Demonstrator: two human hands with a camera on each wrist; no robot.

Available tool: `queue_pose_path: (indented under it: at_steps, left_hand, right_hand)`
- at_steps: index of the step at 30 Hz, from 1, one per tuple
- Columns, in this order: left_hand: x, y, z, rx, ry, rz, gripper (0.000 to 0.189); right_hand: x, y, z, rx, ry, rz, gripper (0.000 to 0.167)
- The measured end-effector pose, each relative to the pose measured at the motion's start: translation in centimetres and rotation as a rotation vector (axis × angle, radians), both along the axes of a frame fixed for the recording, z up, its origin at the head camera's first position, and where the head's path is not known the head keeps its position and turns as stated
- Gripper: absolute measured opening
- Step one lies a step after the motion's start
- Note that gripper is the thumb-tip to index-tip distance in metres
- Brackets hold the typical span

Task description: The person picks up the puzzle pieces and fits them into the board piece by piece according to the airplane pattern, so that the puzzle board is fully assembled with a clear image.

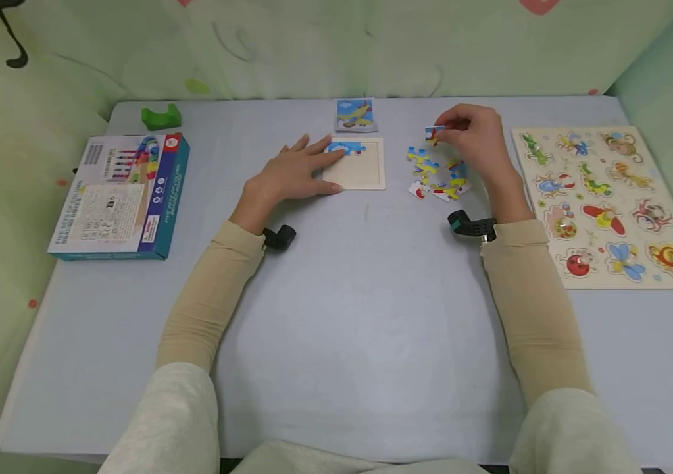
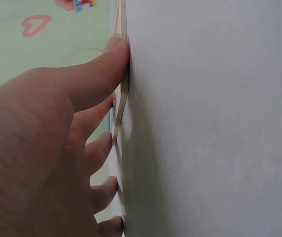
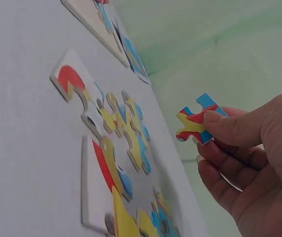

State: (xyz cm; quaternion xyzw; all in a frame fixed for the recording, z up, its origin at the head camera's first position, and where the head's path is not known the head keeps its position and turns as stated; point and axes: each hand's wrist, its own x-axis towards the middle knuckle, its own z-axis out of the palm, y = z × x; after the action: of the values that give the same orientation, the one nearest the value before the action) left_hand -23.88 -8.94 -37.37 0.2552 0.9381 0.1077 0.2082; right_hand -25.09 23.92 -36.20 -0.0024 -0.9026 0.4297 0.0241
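My right hand (image 1: 478,141) pinches a jigsaw puzzle piece (image 3: 197,121) in blue, red and yellow between thumb and fingers, raised off the table. Below it lies a loose cluster of puzzle pieces (image 1: 422,164), some blue and yellow, some white with red. My left hand (image 1: 297,171) lies spread with its fingers on the left side of a wooden puzzle tray (image 1: 360,174). Joined blue pieces (image 1: 354,148) fill part of the tray's top edge; the fingertips cover their left end. A picture card (image 1: 355,115) with a yellow plane stands out just behind the tray.
At the left is a boxed bead set (image 1: 114,197), with a green block (image 1: 161,117) behind it. A wooden board of insect and animal shapes (image 1: 614,210) lies at the right. Curtain-like walls (image 1: 312,52) border the table (image 1: 360,316) at the back and sides.
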Motion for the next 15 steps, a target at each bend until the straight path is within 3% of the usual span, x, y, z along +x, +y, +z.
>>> queue_pose_path:
  at_steps: [15]
  left_hand:
    - [0.0,-0.1,0.1,-0.001,-0.004,-0.002,0.076]
  right_hand:
    - [-0.8,-4.4,-0.9,-0.021,0.009,0.101,0.021]
